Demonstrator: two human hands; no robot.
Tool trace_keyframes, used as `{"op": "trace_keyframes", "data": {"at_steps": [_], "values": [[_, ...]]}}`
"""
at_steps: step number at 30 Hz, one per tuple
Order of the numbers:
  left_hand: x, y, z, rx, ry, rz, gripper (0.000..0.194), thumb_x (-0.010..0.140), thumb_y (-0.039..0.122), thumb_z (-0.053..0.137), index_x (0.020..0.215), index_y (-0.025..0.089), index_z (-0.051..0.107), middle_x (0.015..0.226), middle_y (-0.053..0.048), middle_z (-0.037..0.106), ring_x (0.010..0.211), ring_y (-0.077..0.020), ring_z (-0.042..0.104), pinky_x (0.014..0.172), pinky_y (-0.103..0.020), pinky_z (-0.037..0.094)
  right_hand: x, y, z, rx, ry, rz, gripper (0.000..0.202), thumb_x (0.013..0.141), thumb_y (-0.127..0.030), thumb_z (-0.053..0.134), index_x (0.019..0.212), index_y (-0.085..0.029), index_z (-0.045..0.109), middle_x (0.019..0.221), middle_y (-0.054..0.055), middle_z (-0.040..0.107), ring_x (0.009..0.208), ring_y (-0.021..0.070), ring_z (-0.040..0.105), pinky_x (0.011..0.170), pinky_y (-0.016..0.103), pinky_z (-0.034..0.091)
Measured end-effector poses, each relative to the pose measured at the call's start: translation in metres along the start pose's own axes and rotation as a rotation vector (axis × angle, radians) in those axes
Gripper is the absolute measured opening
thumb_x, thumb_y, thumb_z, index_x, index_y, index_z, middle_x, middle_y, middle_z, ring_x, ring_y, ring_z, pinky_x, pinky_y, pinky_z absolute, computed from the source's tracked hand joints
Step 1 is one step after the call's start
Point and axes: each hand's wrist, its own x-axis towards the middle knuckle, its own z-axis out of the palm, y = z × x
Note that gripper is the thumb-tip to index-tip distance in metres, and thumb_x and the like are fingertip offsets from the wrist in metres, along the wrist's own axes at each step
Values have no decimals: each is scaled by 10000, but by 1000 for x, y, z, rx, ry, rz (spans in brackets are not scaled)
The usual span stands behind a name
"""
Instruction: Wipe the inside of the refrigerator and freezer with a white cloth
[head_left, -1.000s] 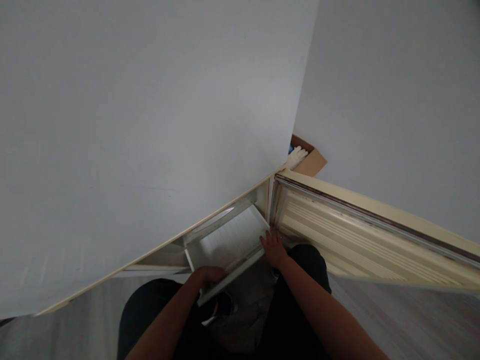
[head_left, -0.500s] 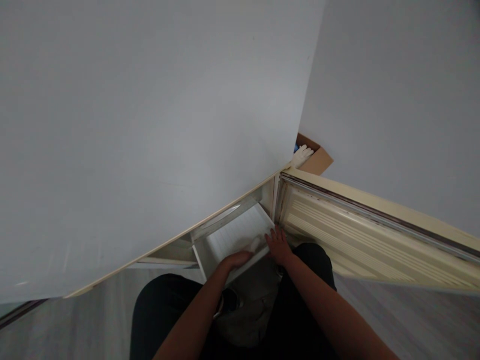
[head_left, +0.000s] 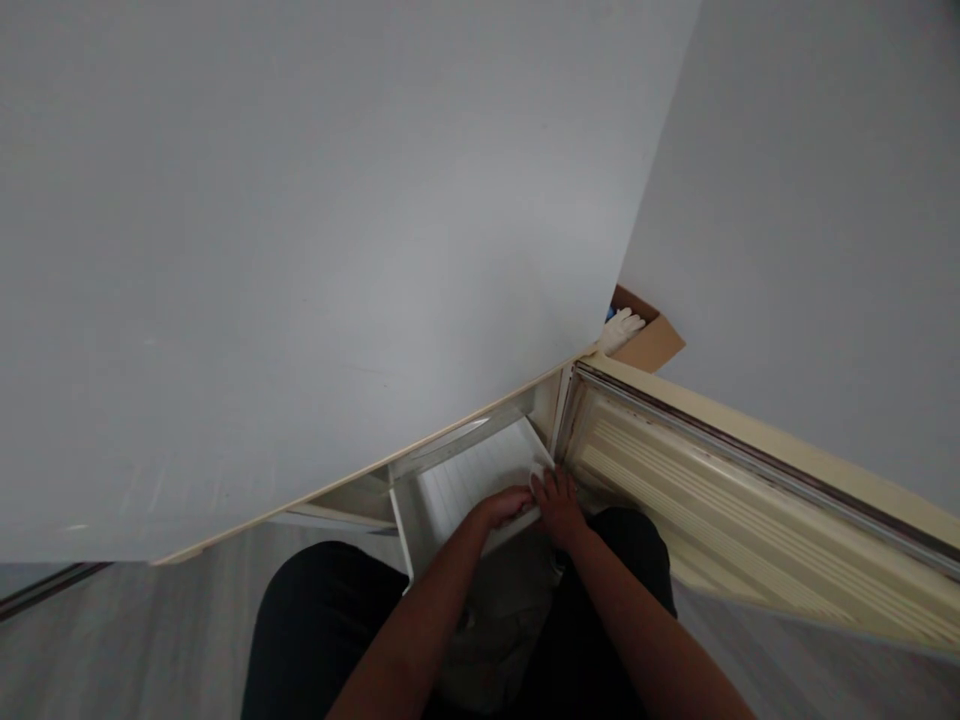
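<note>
A white drawer (head_left: 472, 464) with a ribbed bottom is pulled out of the low cabinet between my knees. My left hand (head_left: 510, 504) reaches over its front wall into the right front corner, fingers curled. A small white cloth (head_left: 537, 478) shows just past those fingers, partly hidden. My right hand (head_left: 559, 502) lies over the drawer's right front corner, its fingers bent over the rim and close against the cloth and my left fingertips.
The open cream-coloured door (head_left: 697, 485) stands to the right. Behind its hinge, a cardboard box (head_left: 654, 345) holds a white glove (head_left: 621, 328). A large white top surface (head_left: 337, 250) spreads above the drawer. My knee (head_left: 322, 590) is left of it.
My left hand has slid right along the drawer with the white cloth and now meets my right hand at the corner. My right hand stays on the rim. The view has shifted slightly.
</note>
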Motion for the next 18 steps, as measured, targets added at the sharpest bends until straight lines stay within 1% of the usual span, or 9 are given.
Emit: {"op": "trace_keyframes", "data": {"at_steps": [2, 4, 6, 7, 9, 10, 11, 14, 18], "values": [[-13, -8, -10, 79, 37, -7, 307, 949, 444, 649, 1008, 145, 686, 1003, -49, 712, 930, -196, 683, 889, -426, 560, -1, 0, -1, -2, 3, -5, 864, 899, -459, 666, 1624, -150, 311, 1668, 221, 244, 1558, 438, 144, 1263, 600, 135], [-32, -17, -12, 153, 107, 28, 259, 936, 394, 642, 984, 147, 702, 1005, -58, 726, 991, -230, 680, 961, -461, 528, -1, 0, -1, -5, 12, -7, 834, 921, -465, 634, 1624, -152, 311, 1666, 226, 241, 1557, 434, 155, 1258, 605, 147], [-58, -28, -4, 214, 212, 86, 263, 936, 320, 552, 1056, 155, 718, 1121, -94, 736, 1142, -285, 645, 1080, -499, 449, -1, 0, 0, -10, 13, -2, 816, 933, -452, 622, 1624, -154, 308, 1668, 224, 229, 1558, 429, 155, 1256, 603, 158], [-73, -35, 2, 239, 270, 120, 327, 939, 286, 478, 1136, 164, 708, 1231, -111, 715, 1240, -304, 599, 1140, -506, 392, -1, -1, 1, -13, 10, 3, 809, 936, -438, 622, 1625, -155, 306, 1670, 221, 221, 1558, 428, 154, 1256, 601, 161], [-106, -51, 16, 278, 350, 186, 437, 921, 249, 402, 1266, 183, 662, 1462, -116, 601, 1447, -297, 431, 1236, -492, 261, 0, -1, 3, -18, 7, 12, 809, 931, -408, 636, 1624, -155, 304, 1671, 221, 216, 1556, 431, 158, 1254, 603, 164], [-121, -58, 22, 297, 354, 213, 435, 895, 250, 431, 1253, 194, 672, 1502, -109, 572, 1491, -292, 377, 1260, -480, 211, 0, 0, 3, -20, 10, 9, 814, 927, -403, 645, 1624, -154, 305, 1668, 223, 221, 1554, 435, 163, 1252, 607, 161], [-135, -65, 27, 314, 340, 235, 387, 874, 256, 457, 1164, 215, 710, 1461, -99, 612, 1485, -285, 395, 1269, -459, 198, 1, 0, 4, -22, 16, 3, 820, 923, -406, 653, 1623, -154, 308, 1666, 226, 229, 1553, 438, 168, 1251, 613, 154], [-161, -81, 35, 340, 294, 260, 301, 829, 247, 491, 989, 257, 746, 1277, -84, 723, 1375, -283, 523, 1258, -446, 237, 3, 3, 2, -23, 42, -39, 856, 898, -446, 689, 1621, -173, 321, 1664, 218, 252, 1557, 436, 158, 1254, 622, 113], [-157, -85, 36, 305, 259, 216, 381, 811, 226, 492, 1087, 266, 751, 1205, -63, 752, 1188, -256, 653, 1152, -406, 411, 9, 7, -1, -13, 55, -77, 902, 849, -474, 745, 1614, -211, 346, 1665, 187, 285, 1560, 433, 151, 1259, 610, 84]]}}
